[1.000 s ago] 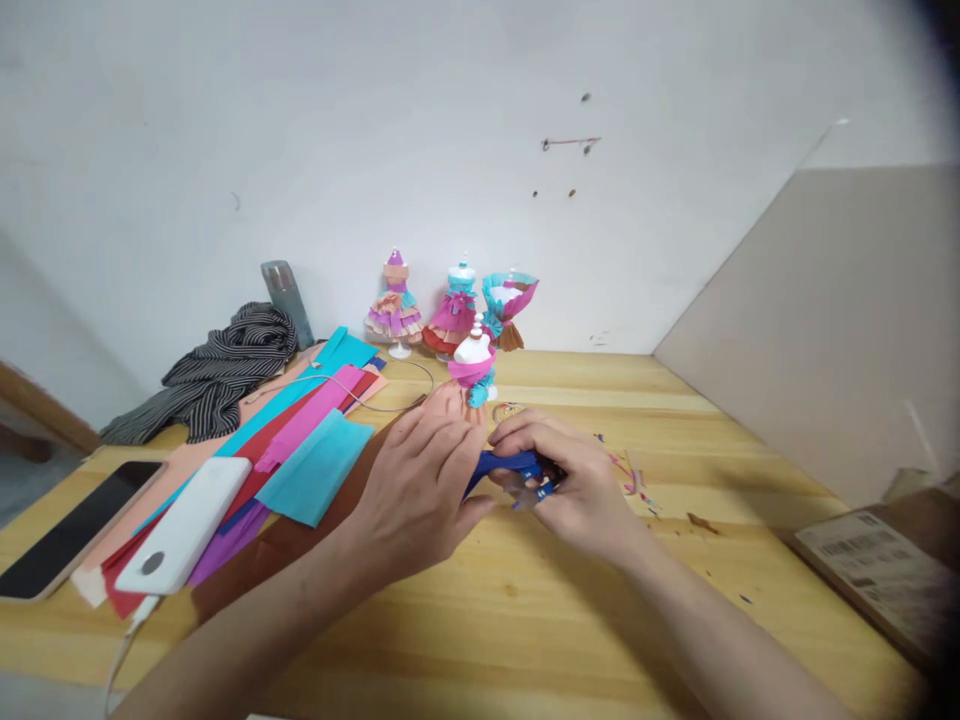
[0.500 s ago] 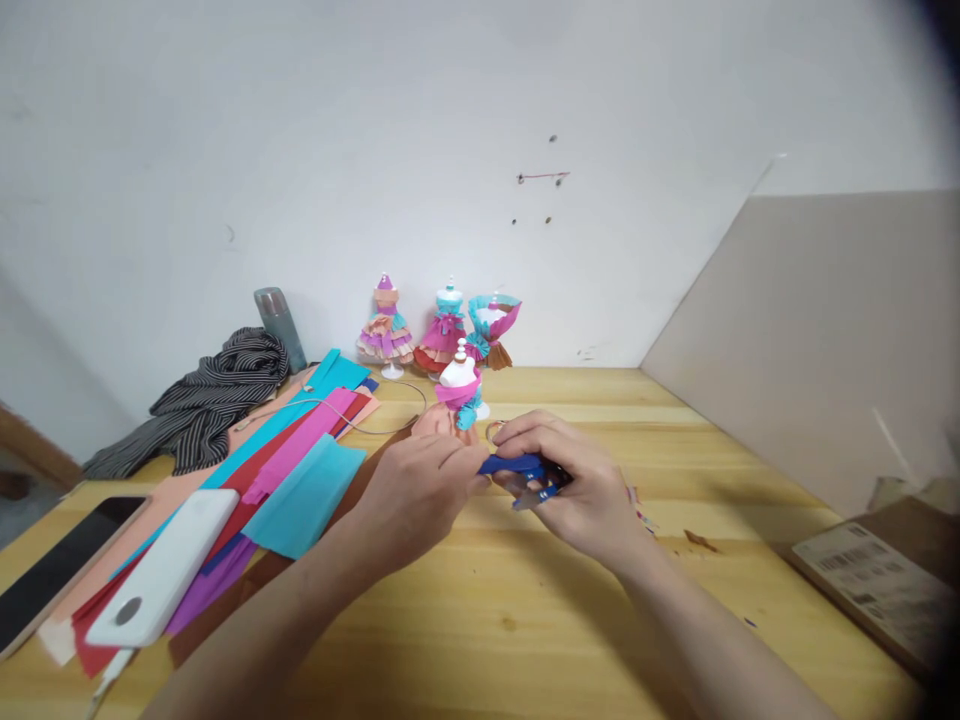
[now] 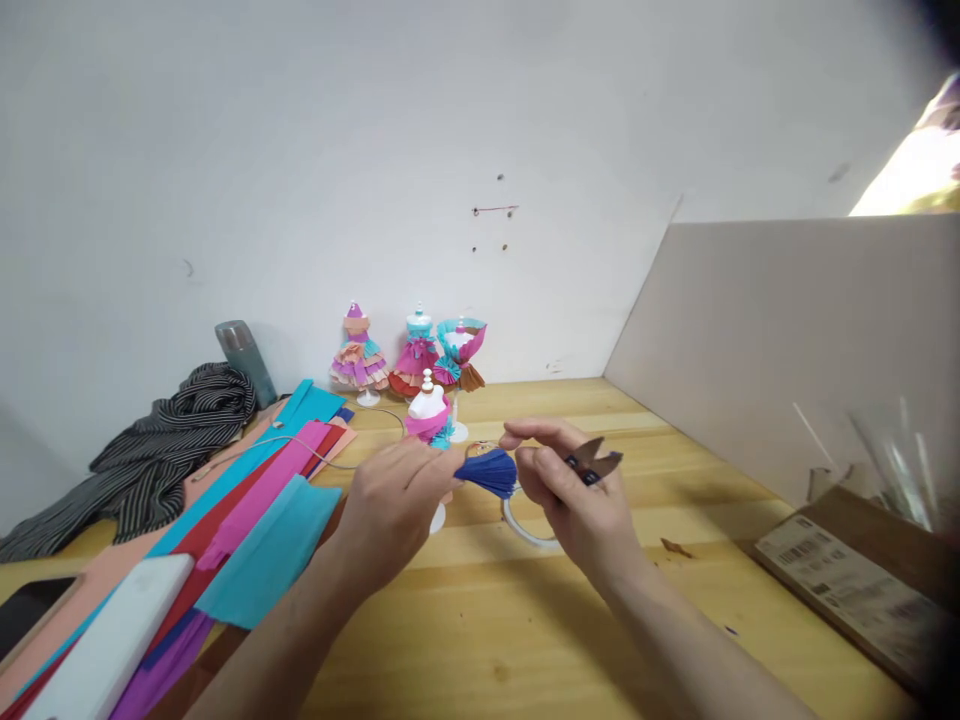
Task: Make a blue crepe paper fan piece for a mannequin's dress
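Note:
Between the fingers of my left hand [image 3: 397, 505] is one end of a blue crepe paper piece [image 3: 489, 473], pinched so that it fans out to the right. My right hand [image 3: 574, 490] is closed around scissors [image 3: 596, 462], whose blades point up and away from the paper. Its thumb and forefinger come close to the paper's fanned edge. Just behind my hands stands a small white mannequin [image 3: 427, 402] wearing pink and turquoise paper; its lower part is partly hidden. A white ring, perhaps a tape roll [image 3: 529, 530], lies under my right hand.
Several dressed mannequins, one in a tiered dress [image 3: 360, 355], stand by the wall. Crepe paper strips [image 3: 274, 550], a white power bank [image 3: 112, 640], a phone [image 3: 37, 610], a striped cloth [image 3: 172, 435] and a flask [image 3: 246, 360] are left. A cardboard box [image 3: 847, 570] sits right.
The scissors have turned in my right hand, their blades swinging away from the blue paper, which now spreads as a fan. The camera view has shifted to the right.

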Demonstrator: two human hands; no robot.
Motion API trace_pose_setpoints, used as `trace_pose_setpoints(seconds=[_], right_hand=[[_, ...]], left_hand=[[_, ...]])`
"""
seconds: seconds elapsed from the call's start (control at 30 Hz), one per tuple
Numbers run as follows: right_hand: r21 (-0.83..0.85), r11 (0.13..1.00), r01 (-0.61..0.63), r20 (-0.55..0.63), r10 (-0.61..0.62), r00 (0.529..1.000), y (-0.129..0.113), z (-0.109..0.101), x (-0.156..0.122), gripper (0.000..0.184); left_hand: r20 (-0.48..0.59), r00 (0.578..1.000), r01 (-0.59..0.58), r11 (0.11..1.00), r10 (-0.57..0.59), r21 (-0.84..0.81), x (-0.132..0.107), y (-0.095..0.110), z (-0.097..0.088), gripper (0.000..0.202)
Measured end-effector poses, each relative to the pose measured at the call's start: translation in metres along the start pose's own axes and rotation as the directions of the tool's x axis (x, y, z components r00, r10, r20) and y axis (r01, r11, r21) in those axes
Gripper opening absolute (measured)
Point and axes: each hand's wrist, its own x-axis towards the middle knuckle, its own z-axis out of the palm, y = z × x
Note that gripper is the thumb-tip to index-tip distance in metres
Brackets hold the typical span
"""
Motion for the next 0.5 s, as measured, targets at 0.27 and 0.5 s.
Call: trace_pose_setpoints(seconds=[0.27, 0.5], right_hand=[[0.087, 0.966, -0.244, 0.143, 0.23, 0.963, -0.0048, 0.0024, 0.0043, 0.046], [-0.063, 0.96, -0.272, 0.088, 0.277, 0.957, -0.0027, 0.0041, 0.0082, 0.031]], left_hand=[[0.011, 0.994, -0.106, 0.993, 0.106, 0.05, 0.0037, -0.003, -0.0052, 0.017], [0.167, 0.98, -0.107, 0.994, 0.11, -0.027, -0.0032, -0.0017, 0.0033, 0.022]])
